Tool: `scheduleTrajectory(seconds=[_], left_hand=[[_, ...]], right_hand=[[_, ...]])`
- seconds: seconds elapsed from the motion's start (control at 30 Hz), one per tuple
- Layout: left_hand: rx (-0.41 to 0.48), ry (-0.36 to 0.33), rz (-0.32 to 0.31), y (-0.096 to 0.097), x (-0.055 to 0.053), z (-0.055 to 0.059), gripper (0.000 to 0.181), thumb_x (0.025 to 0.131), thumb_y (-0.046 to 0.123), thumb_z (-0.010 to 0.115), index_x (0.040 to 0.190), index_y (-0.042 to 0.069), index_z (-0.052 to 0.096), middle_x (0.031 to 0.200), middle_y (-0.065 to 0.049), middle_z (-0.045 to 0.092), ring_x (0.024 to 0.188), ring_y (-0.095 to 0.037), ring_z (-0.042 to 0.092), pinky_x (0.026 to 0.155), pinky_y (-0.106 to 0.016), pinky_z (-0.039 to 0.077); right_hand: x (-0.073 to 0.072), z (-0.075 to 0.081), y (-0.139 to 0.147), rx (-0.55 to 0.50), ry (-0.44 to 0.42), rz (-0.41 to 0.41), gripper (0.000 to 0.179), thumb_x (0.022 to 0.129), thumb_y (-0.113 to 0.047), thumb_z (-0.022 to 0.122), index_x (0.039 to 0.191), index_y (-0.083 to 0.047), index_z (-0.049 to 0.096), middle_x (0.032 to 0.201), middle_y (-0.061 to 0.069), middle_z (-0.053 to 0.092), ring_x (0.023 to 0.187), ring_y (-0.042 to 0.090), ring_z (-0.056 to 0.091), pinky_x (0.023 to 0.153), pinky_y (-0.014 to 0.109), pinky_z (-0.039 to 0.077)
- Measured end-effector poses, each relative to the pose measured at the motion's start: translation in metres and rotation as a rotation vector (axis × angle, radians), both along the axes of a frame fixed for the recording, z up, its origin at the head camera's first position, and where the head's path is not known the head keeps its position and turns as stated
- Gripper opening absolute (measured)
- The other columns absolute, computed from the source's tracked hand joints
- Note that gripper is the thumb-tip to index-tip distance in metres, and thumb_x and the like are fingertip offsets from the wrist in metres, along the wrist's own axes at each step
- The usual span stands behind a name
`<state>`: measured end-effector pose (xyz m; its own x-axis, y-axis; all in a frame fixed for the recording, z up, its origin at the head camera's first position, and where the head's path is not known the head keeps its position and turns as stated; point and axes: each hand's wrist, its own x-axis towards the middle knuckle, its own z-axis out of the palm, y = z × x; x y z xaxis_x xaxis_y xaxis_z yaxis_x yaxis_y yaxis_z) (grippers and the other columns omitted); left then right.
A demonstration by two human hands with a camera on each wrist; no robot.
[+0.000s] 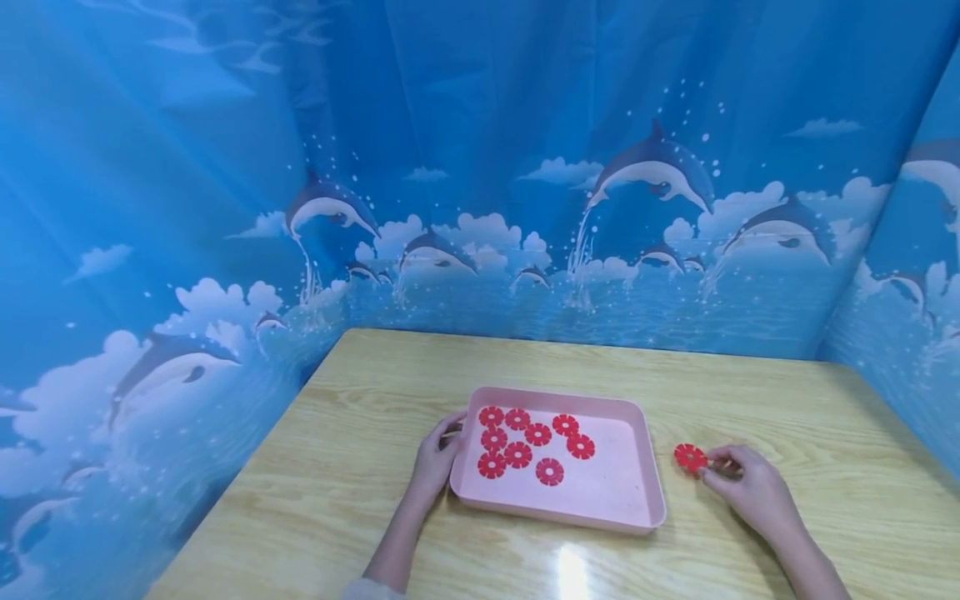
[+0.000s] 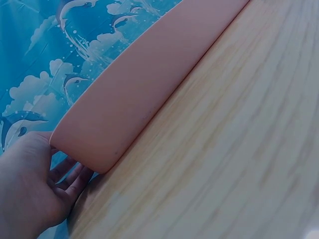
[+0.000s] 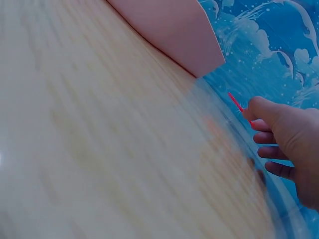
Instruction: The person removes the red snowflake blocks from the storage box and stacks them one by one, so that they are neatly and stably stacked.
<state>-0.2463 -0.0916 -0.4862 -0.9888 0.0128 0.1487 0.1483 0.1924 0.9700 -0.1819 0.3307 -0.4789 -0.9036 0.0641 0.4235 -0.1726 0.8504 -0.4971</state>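
Against blue dolphin-print sheeting (image 1: 480, 125), a red notched disc (image 1: 683, 459), likely light, stiff plastic best held by its rim, is pinched by the right hand (image 1: 756, 490) beside a pink rectangular tray (image 1: 615, 492) gripped by the left hand (image 1: 435, 458).

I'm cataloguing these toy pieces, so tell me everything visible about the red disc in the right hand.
The red disc is round, flat and thin, with slits around its rim and a pale spot, perhaps a hole, at its centre. It looks like plastic. The right hand pinches its edge, holding it tilted above the table, to the right of the pink tray and apart from it.
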Motion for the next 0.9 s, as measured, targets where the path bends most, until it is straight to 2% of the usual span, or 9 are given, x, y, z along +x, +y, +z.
scheduleTrajectory(seconds=[0.2,0.37,0.53,0.63,0.9], left_hand=[[0.002,0.000,0.005,0.000,-0.001,0.000,0.036,0.090,0.006,0.053,0.126,0.005,0.054,0.114,-0.019,0.054,0.102,-0.033,0.054,0.087,-0.039,0.047],[-0.001,-0.007,-0.001,0.000,0.001,0.002,0.035,0.091,0.007,0.053,0.126,0.004,0.053,0.115,-0.019,0.054,0.102,-0.032,0.054,0.087,-0.038,0.047],[0.014,-0.005,-0.013,0.002,0.013,0.019,0.035,0.091,0.003,0.052,0.125,-0.002,0.052,0.113,-0.024,0.053,0.102,-0.037,0.053,0.087,-0.043,0.047],[0.005,0.010,-0.019,0.003,0.017,0.025,0.034,0.090,0.001,0.051,0.124,-0.006,0.051,0.112,-0.026,0.053,0.100,-0.039,0.053,0.086,-0.045,0.047],[-0.008,0.008,-0.007,-0.001,0.002,0.001,0.036,0.091,0.009,0.054,0.126,0.003,0.053,0.114,-0.019,0.055,0.101,-0.032,0.054,0.085,-0.038,0.048]], right_hand=[[0.000,-0.006,0.003,-0.028,0.005,-0.004,0.026,0.068,-0.008,0.078,0.089,0.000,0.066,0.079,0.002,0.061,0.069,0.014,0.055,0.060,0.028,0.047],[-0.001,-0.008,0.004,-0.030,0.019,0.005,0.024,0.068,-0.009,0.077,0.088,-0.002,0.066,0.078,0.001,0.061,0.069,0.011,0.053,0.061,0.025,0.046],[0.000,-0.009,0.004,-0.006,0.020,0.007,0.023,0.068,-0.010,0.077,0.087,-0.002,0.067,0.078,0.001,0.061,0.071,0.014,0.053,0.062,0.027,0.045],[0.001,-0.010,0.003,0.000,0.012,0.009,0.022,0.068,-0.010,0.077,0.086,-0.002,0.066,0.077,0.001,0.060,0.071,0.017,0.052,0.062,0.030,0.045],[0.000,-0.010,0.003,0.011,0.021,0.013,0.021,0.069,-0.009,0.077,0.086,-0.002,0.067,0.078,0.002,0.060,0.072,0.020,0.052,0.062,0.031,0.044]])
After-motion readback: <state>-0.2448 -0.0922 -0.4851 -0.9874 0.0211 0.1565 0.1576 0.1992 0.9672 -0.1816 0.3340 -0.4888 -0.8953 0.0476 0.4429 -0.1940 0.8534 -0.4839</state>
